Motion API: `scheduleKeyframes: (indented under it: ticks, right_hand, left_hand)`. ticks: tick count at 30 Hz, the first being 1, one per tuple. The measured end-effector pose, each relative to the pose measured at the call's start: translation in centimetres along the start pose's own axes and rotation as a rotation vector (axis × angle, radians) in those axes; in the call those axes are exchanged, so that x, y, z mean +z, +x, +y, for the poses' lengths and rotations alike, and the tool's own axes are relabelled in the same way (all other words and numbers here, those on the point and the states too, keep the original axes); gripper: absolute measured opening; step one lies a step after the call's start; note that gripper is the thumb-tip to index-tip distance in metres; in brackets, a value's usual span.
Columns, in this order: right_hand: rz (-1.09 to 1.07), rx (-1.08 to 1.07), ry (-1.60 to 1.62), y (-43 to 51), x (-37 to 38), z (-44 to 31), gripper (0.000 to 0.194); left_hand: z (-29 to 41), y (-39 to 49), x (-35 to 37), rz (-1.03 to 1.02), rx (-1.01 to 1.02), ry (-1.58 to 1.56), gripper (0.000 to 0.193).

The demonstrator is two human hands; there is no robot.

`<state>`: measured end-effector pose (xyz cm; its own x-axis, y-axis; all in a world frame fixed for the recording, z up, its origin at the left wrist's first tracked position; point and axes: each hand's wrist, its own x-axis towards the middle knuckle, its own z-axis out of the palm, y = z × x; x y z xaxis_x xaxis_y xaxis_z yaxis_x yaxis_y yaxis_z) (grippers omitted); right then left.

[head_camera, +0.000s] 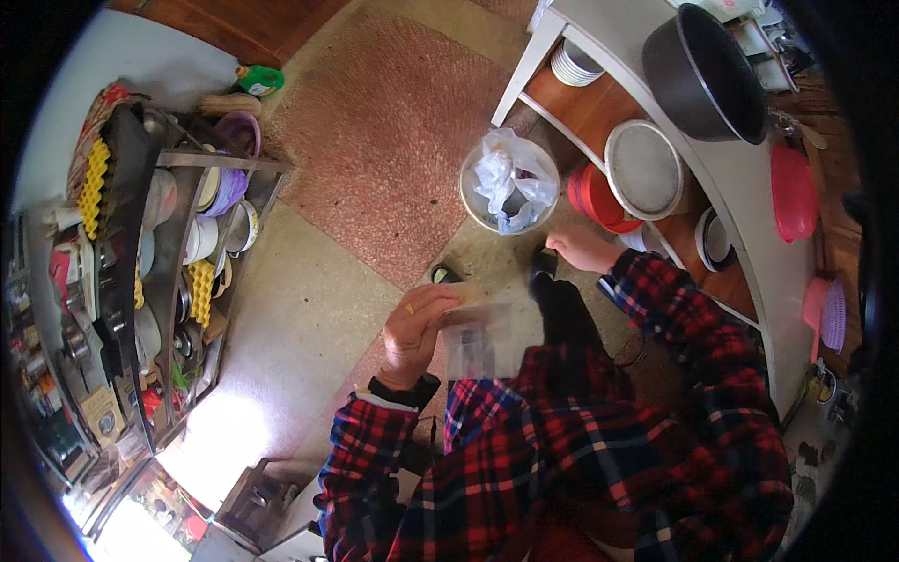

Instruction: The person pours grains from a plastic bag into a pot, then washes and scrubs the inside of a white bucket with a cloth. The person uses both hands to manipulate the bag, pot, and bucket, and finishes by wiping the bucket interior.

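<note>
My left hand (pixel 414 327), with a yellow ring on one finger, grips a see-through container (pixel 484 344) in front of my body. It looks like clear plastic, but motion blur hides its exact shape and contents. My right hand (pixel 586 247) is held up to the right with its fingers curled in, and no object shows in it. Beyond both hands, on the floor, stands a round light-coloured bucket or bin (pixel 469 193). Crumpled translucent plastic bags (pixel 516 179) lie in its mouth.
On the right, a white-edged table (pixel 709 183) bears a big dark pot (pixel 664 77) and a pink basin (pixel 792 193). Its lower shelf holds a round metal lid or tray (pixel 642 168) and red basins (pixel 597 200). A dark rack (pixel 179 281) of dishes stands at left.
</note>
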<state>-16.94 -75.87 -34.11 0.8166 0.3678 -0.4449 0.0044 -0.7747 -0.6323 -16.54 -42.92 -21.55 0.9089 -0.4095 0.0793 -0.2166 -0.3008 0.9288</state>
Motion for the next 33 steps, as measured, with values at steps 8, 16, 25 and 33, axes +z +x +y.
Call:
scheduleKeyframes:
  ticks: [8,16,25,33]
  right_hand:
    - [-0.053,0.026,-0.198,12.9,11.7,9.0,0.016]
    - [0.25,0.125,0.01,22.7,17.6,19.0,0.026]
    - [-0.045,0.252,-0.222,24.5,20.2,25.6,0.024]
    - [0.023,0.182,-0.225,21.2,17.3,22.6,0.017]
  left_hand:
    - [-8.3,-0.6,0.4,-0.037,-0.148,0.07,0.016]
    - [-15.6,-2.3,3.8,0.097,-0.353,0.13,0.014]
    - [-18.2,-2.9,6.4,0.166,-0.428,0.15,0.008]
    - [-15.1,-0.5,7.2,0.176,-0.356,0.144,0.005]
